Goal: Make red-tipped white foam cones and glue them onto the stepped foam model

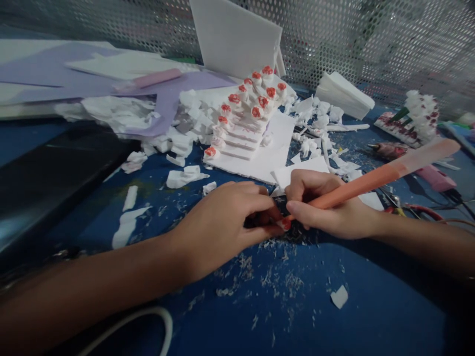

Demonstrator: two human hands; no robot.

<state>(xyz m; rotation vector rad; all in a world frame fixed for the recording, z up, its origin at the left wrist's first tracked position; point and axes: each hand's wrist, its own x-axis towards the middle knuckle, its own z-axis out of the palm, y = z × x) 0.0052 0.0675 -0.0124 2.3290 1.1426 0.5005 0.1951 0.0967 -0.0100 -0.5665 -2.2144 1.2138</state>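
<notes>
Between the thumb and fingers of my left hand point(226, 225) is a small paper flower point(285, 224), its visible face coloured red. My right hand point(330, 205) grips an orange marker point(356, 187) like a pen, and its tip meets the flower. The marker's rear end points up to the right. Just beyond both hands stands a white stepped model point(237, 148) on a white base sheet. Red-topped white flowers point(262, 102) line the two sides of its steps.
Crumpled white scraps point(178, 143) surround the model. A dark flat panel point(67, 173) lies at left, beside purple sheets point(185, 81). A white board point(237, 37) leans on the perforated metal screen point(352, 39). At right are a pink corded tool point(438, 178) and a flowered model point(419, 116). A white cable point(163, 321) curves in front.
</notes>
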